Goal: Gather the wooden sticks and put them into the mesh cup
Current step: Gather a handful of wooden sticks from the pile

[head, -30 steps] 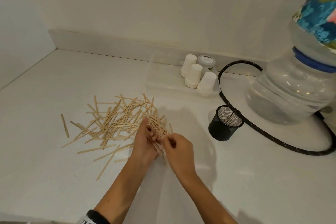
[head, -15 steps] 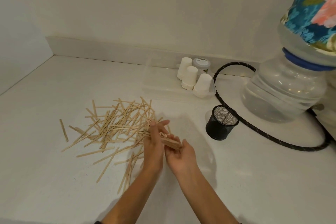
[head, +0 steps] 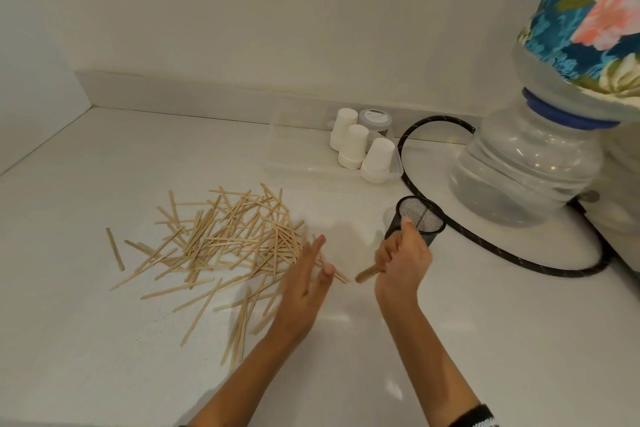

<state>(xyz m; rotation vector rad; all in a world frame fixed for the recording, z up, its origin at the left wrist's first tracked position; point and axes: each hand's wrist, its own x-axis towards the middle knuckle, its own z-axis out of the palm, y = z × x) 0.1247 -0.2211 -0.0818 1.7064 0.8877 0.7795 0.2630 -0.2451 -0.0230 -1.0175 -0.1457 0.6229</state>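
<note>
Nearby, paper cups [head: 356, 149], black hose [head: 485, 246] behind mesh cup [head: 420, 218].

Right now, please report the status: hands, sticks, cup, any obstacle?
Right hand grips a stick bundle beside the mesh cup. Left hand open by the stick pile. Cup mouth unobstructed.

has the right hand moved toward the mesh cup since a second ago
Yes. The right hand, gripping a bundle of sticks, has swung right from the stick pile and now sits against the mesh cup.
</note>
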